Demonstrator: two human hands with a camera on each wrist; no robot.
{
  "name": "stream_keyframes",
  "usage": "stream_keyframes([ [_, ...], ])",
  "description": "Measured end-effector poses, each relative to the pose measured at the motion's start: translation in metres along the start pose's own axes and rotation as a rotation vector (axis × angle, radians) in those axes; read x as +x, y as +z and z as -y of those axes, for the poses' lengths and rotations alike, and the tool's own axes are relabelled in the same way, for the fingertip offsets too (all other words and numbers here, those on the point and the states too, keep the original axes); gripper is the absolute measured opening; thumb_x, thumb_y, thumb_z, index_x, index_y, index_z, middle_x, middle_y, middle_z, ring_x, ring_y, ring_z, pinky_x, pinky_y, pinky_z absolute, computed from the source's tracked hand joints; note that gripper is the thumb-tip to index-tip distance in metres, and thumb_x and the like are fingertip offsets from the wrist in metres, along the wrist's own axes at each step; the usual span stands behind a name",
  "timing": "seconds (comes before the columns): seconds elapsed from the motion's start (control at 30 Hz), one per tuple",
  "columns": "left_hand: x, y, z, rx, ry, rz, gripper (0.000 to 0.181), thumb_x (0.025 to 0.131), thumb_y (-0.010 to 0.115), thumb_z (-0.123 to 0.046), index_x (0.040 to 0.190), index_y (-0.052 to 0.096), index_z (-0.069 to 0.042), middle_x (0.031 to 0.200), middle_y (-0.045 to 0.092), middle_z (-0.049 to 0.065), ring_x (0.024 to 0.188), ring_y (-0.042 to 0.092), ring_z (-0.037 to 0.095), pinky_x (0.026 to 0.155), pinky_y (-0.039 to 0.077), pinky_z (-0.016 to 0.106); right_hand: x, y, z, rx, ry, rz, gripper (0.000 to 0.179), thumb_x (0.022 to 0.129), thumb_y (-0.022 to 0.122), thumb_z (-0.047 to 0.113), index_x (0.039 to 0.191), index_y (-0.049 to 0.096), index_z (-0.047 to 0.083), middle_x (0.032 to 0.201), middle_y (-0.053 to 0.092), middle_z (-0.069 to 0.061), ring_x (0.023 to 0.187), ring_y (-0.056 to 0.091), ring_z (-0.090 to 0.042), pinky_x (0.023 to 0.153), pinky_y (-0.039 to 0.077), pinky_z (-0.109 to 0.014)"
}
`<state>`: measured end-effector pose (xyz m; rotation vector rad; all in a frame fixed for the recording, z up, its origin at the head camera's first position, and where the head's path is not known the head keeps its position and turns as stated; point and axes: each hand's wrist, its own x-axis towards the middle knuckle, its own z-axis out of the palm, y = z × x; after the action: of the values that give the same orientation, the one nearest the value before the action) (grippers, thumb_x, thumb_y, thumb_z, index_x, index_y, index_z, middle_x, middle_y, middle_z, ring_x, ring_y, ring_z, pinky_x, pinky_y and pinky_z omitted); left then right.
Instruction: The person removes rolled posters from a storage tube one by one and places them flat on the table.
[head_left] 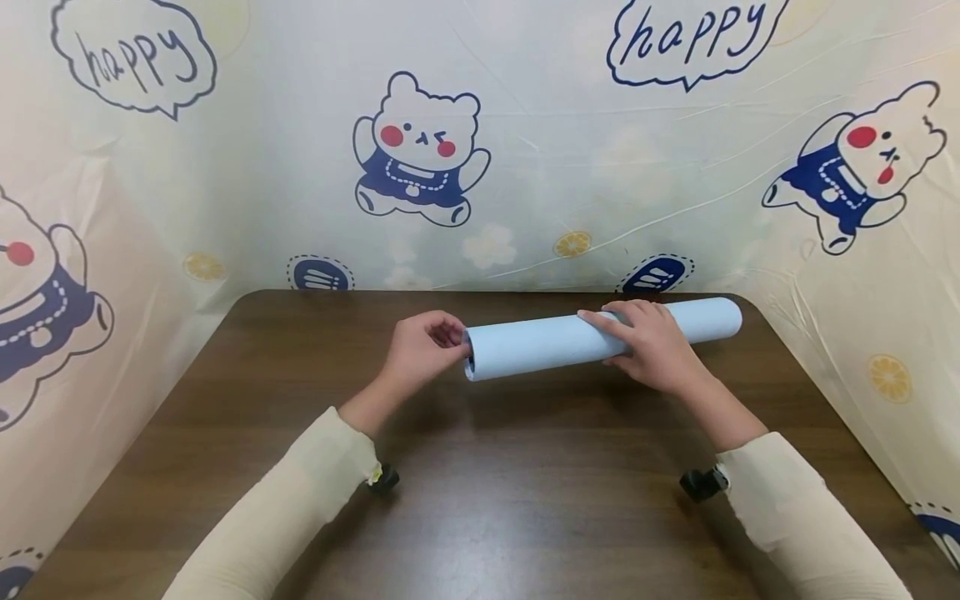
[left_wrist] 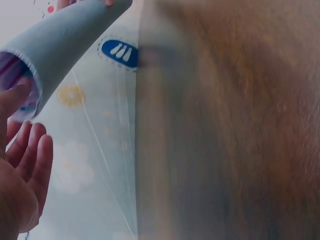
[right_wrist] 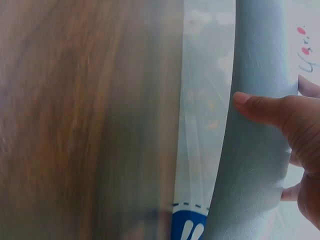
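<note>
A long light blue roll (head_left: 536,343) spans the space between both hands, over the far part of the table. At its left end my left hand (head_left: 423,346) pinches the rim. The left wrist view shows the thumb (left_wrist: 17,95) inside the roll's open end, against a purple patterned inner side, while the other fingers spread below. Farther right, my right hand (head_left: 652,350) grips the roll from above. Its thumb (right_wrist: 260,107) lies across the near side in the right wrist view, with the fingers reaching round the far side.
The dark wooden table (head_left: 487,500) reaches back to a printed cloth (head_left: 540,167) with cartoon bears, which hangs behind it and along both sides. Small black devices sit at the left wrist (head_left: 385,481) and right wrist (head_left: 703,483).
</note>
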<state>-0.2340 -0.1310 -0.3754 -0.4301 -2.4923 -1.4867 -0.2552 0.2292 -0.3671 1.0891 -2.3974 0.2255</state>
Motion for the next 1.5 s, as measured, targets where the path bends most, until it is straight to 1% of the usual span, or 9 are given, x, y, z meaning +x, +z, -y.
stream_keyframes([
  [0.13, -0.005, 0.005, -0.007, 0.068, 0.018, -0.062, 0.016, 0.075, 0.079, -0.001, 0.084, 0.067, -0.008, 0.077, 0.064, 0.005, 0.069, 0.059, 0.021, 0.064, 0.054, 0.034, 0.001, -0.001, 0.009, -0.002, 0.003, 0.007, 0.089, 0.062, 0.093, 0.018, 0.139, 0.049, 0.026, 0.121, 0.059, -0.019, 0.107, 0.054, -0.041, 0.088, 0.044, -0.061],
  [0.27, -0.007, 0.007, -0.011, 0.095, 0.028, -0.083, 0.014, 0.077, 0.078, 0.001, 0.084, 0.067, -0.006, 0.076, 0.065, 0.005, 0.067, 0.059, 0.020, 0.062, 0.054, 0.034, 0.000, -0.002, 0.012, 0.001, 0.023, 0.017, 0.089, 0.063, 0.093, 0.018, 0.140, 0.049, 0.027, 0.122, 0.058, -0.018, 0.108, 0.054, -0.041, 0.086, 0.044, -0.060],
  [0.43, -0.010, 0.005, -0.014, 0.107, 0.070, -0.053, 0.008, 0.081, 0.077, 0.000, 0.086, 0.073, -0.004, 0.082, 0.069, 0.007, 0.068, 0.062, 0.020, 0.065, 0.058, 0.033, -0.007, -0.001, 0.010, 0.001, 0.043, 0.023, 0.088, 0.063, 0.093, 0.018, 0.139, 0.050, 0.028, 0.121, 0.059, -0.018, 0.108, 0.054, -0.040, 0.085, 0.045, -0.059],
  [0.53, -0.012, 0.004, -0.015, 0.105, 0.066, -0.030, 0.008, 0.082, 0.076, 0.000, 0.089, 0.075, -0.004, 0.086, 0.071, 0.008, 0.071, 0.064, 0.020, 0.066, 0.058, 0.033, -0.011, 0.000, 0.009, 0.006, 0.043, 0.020, 0.088, 0.063, 0.093, 0.018, 0.139, 0.050, 0.027, 0.120, 0.059, -0.017, 0.106, 0.055, -0.040, 0.084, 0.045, -0.059],
  [0.77, -0.017, 0.002, -0.016, 0.012, -0.053, -0.054, 0.014, 0.080, 0.080, -0.006, 0.094, 0.078, -0.004, 0.090, 0.073, 0.008, 0.074, 0.068, 0.020, 0.066, 0.058, 0.032, -0.015, 0.005, 0.010, 0.053, 0.017, -0.017, 0.087, 0.061, 0.094, 0.016, 0.138, 0.053, 0.023, 0.117, 0.060, -0.018, 0.101, 0.057, -0.039, 0.082, 0.047, -0.057],
  [0.87, -0.018, 0.001, -0.016, -0.011, -0.065, -0.052, 0.016, 0.078, 0.082, -0.009, 0.093, 0.078, -0.004, 0.087, 0.073, 0.008, 0.073, 0.068, 0.019, 0.067, 0.058, 0.032, -0.016, 0.006, 0.011, 0.061, 0.014, -0.021, 0.087, 0.061, 0.094, 0.016, 0.138, 0.053, 0.022, 0.116, 0.060, -0.018, 0.100, 0.057, -0.038, 0.083, 0.047, -0.056],
  [1.27, -0.021, -0.001, -0.018, 0.037, 0.074, -0.082, 0.005, 0.082, 0.077, -0.001, 0.085, 0.074, 0.000, 0.082, 0.072, 0.009, 0.063, 0.063, 0.018, 0.060, 0.057, 0.030, -0.020, 0.006, 0.016, 0.068, 0.016, -0.022, 0.088, 0.061, 0.094, 0.017, 0.139, 0.053, 0.021, 0.117, 0.060, -0.018, 0.101, 0.058, -0.038, 0.085, 0.048, -0.055],
  [1.4, -0.022, -0.007, -0.017, 0.044, 0.062, -0.097, 0.005, 0.083, 0.076, -0.001, 0.087, 0.073, 0.000, 0.084, 0.071, 0.010, 0.066, 0.064, 0.019, 0.064, 0.058, 0.033, -0.024, 0.005, 0.014, 0.056, 0.032, -0.019, 0.089, 0.061, 0.094, 0.016, 0.140, 0.052, 0.021, 0.118, 0.061, -0.019, 0.102, 0.058, -0.039, 0.086, 0.048, -0.055],
  [1.5, -0.021, -0.013, -0.013, 0.037, 0.022, -0.106, 0.005, 0.084, 0.075, -0.001, 0.087, 0.071, -0.001, 0.086, 0.071, 0.010, 0.068, 0.063, 0.021, 0.066, 0.059, 0.035, -0.027, 0.004, 0.012, 0.041, 0.043, -0.030, 0.090, 0.059, 0.094, 0.015, 0.139, 0.052, 0.021, 0.117, 0.061, -0.019, 0.102, 0.058, -0.039, 0.086, 0.048, -0.056],
])
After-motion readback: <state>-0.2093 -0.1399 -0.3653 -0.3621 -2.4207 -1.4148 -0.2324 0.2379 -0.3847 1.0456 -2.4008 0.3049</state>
